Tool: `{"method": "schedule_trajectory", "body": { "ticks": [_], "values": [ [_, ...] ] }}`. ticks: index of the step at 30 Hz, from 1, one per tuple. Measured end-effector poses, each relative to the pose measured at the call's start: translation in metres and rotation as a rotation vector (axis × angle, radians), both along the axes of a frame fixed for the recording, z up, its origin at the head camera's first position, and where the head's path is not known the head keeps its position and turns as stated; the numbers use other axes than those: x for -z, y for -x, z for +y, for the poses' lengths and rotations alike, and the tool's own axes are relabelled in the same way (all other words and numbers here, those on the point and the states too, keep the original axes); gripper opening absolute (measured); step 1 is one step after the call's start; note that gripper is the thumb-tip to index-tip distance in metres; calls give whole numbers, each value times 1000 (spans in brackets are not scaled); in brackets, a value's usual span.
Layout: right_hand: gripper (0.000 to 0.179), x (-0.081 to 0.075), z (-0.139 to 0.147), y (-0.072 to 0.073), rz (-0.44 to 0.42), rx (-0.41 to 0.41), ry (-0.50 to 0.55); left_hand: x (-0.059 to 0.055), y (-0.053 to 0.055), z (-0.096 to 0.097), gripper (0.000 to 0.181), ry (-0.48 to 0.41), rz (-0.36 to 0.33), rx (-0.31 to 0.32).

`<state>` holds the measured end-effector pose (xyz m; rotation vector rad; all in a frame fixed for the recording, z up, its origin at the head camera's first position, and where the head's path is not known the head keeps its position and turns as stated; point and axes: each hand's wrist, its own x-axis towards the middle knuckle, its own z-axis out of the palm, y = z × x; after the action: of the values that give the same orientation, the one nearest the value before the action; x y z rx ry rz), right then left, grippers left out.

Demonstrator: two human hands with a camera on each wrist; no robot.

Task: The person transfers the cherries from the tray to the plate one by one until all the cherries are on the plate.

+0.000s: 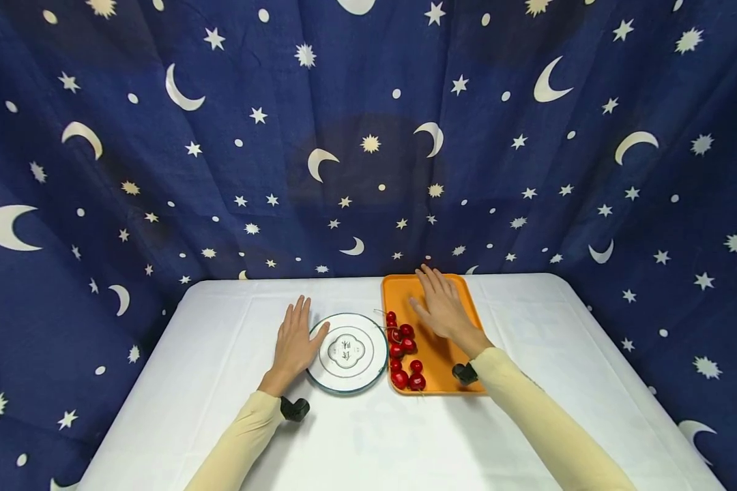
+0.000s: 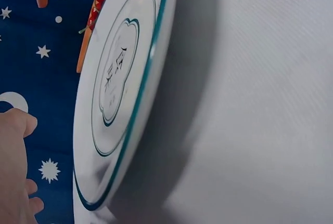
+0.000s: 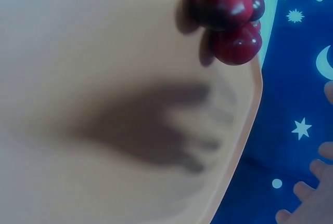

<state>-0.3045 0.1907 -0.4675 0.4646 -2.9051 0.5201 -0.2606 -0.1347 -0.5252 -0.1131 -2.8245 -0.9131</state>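
Observation:
A white plate [image 1: 347,374] with a teal rim and dark characters at its centre lies on the table. My left hand [image 1: 295,344] is at its left side, fingers straight and thumb spread over the rim, gripping nothing. To the plate's right lies an orange tray [image 1: 439,365], with several red cherries [image 1: 409,345] gathered along its left side, some with stems. Over the upper part of the tray hovers my right hand [image 1: 445,307], fingers extended and holding nothing. Its shadow falls on the tray in the right wrist view, beside the cherries [image 3: 237,44].
A white cloth covers the table [image 1: 368,443]. Behind and at both sides hangs a dark blue curtain [image 1: 368,88] printed with moons and stars. Dark wrist cameras [image 1: 295,409] are strapped under both sleeves.

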Motion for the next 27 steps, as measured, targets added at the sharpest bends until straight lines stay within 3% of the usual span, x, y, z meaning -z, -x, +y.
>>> {"method": "schedule_trajectory", "body": {
  "ticks": [6,14,20,27],
  "values": [
    [70,-2,0,3,-14,-19,5,5,-1,-2,75,-65,-22,-54],
    [69,-5,-2,5,-45,-39,-11,8,-3,2,59,-67,-34,-88],
    [66,-2,-5,6,-57,-43,-3,10,-1,2,50,-87,-61,-75],
    [61,2,-7,6,-99,-58,6,13,0,2,34,-101,-46,-43]
  ]
}}
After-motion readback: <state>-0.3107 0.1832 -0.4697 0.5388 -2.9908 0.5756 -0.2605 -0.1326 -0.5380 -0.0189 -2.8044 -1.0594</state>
